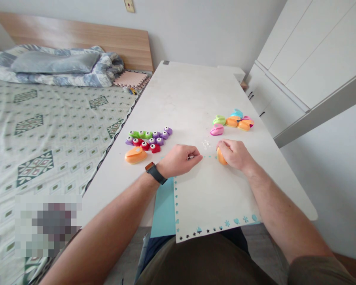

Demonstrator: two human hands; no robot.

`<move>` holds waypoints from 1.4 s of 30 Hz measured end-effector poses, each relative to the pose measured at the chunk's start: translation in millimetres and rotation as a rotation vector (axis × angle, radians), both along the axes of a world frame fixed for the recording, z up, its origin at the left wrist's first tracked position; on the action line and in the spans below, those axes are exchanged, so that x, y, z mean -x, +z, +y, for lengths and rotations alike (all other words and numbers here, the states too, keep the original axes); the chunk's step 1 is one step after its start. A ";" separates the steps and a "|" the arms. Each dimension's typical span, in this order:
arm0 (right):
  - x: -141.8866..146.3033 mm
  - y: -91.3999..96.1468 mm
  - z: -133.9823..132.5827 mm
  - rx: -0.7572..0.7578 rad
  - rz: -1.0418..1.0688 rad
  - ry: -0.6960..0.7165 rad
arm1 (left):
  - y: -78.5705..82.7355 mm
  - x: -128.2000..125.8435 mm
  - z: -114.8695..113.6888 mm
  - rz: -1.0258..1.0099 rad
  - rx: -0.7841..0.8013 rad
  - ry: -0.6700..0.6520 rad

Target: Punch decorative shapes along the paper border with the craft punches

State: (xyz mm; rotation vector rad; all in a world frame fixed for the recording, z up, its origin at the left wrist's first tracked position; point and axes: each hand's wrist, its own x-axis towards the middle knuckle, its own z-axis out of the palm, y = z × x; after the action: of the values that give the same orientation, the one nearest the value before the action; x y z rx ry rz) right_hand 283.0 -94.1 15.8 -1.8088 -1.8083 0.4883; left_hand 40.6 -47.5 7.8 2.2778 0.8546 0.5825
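Observation:
A white sheet of paper (213, 194) with punched shapes along its edges lies on the table, overhanging the front edge. Beneath it, blue paper (163, 209) shows at the left. My left hand (182, 160), a watch on its wrist, is closed at the far edge of the white sheet, fingers pinched on the paper. In my right hand (234, 154) is an orange craft punch (221, 156), gripped at that same far edge; its mouth is hidden. Small white paper cut-outs (207, 145) lie scattered just beyond the sheet, between my hands.
Several small green, purple and red punches (148, 138) stand left of my left hand, with a larger orange punch (135, 155) nearer me. More coloured punches (233, 121) sit beyond my right hand. A bed (62, 118) is at left, white cabinets (308, 59) at right.

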 end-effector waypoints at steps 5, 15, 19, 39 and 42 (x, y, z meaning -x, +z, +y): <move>0.8 -2.9 0.9 -0.009 -0.003 -0.026 | 0.8 -0.8 -1.1 0.014 0.006 0.005; 3.1 -6.9 3.9 -0.022 -0.051 -0.056 | -0.9 -1.0 -0.4 0.017 0.009 -0.004; 4.4 -8.0 6.0 -0.020 -0.069 -0.061 | -2.2 -1.1 -0.3 0.011 0.001 0.001; 7.9 -8.7 8.0 -0.006 -0.153 -0.047 | -0.4 -1.2 -2.2 0.022 0.010 -0.011; 6.9 -10.7 9.1 -0.035 -0.143 -0.072 | -0.2 -1.1 -2.2 0.021 0.011 -0.004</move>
State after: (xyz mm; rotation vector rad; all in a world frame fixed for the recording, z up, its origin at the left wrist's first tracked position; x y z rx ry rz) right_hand 276.1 -85.0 5.1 -1.9210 -1.8253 0.3047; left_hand 41.7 -49.7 7.7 2.2788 0.8616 0.5514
